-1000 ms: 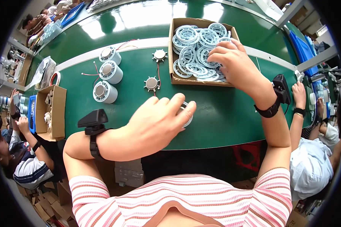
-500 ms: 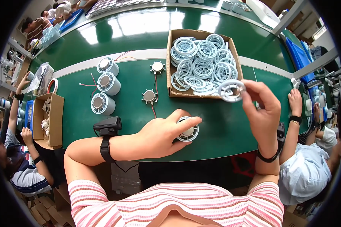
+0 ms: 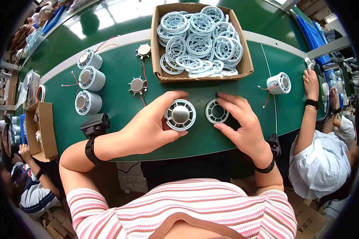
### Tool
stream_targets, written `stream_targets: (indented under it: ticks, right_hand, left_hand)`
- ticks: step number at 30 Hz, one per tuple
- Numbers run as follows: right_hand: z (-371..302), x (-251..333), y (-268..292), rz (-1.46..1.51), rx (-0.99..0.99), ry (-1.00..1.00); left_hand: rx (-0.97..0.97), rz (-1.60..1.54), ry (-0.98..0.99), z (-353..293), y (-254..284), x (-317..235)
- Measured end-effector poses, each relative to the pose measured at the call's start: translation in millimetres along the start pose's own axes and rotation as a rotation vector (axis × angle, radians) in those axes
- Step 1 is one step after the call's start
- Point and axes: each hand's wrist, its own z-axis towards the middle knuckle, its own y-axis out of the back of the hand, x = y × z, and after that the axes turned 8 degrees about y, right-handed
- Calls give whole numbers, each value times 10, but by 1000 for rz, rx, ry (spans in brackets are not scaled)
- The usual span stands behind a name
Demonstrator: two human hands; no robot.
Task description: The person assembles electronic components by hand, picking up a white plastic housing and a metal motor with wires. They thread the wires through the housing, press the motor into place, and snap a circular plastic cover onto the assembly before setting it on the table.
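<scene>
The left hand [image 3: 157, 119] wraps around a cup [image 3: 191, 120] with a silver disc [image 3: 180, 114] already in it; the right hand [image 3: 243, 124] pinches a ring [image 3: 207, 112] just beside that cup, apart from it; four other cups [image 3: 95, 80] carry discs; two loose discs [image 3: 138, 85] remain without cups.

markings: dark printed characters [image 3: 306, 224] | carrier: brown cardboard [image 3: 315, 224] | place: lower right

Bright light glared white off the table [image 3: 267, 24]; straight lines bowed outward; corners went black; the middle looked sharp.
</scene>
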Motion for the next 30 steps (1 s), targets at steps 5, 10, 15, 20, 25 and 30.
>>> stream_targets:
  ticks: [5,10,15,20,25,30]
  right_hand:
    - [-21,-33,-130,77,-30,-14]
    - [128,315,-174,365,-155,-55]
    - [297,411,-296,204,-64,120]
    - [355,427,-295,171,-20,122]
    - [366,380,-233,124,40,165]
    - [403,324,-184,124,87,208]
  left_hand:
    - [251,-386,321,17,43,-114]
    - [236,-492,225,41,-68,39]
    - [237,-424,224,59,-33,3]
    - [260,-420,241,70,-10,23]
    - [257,-505,162,73,-37,114]
    - [384,-540,208,106,84,98]
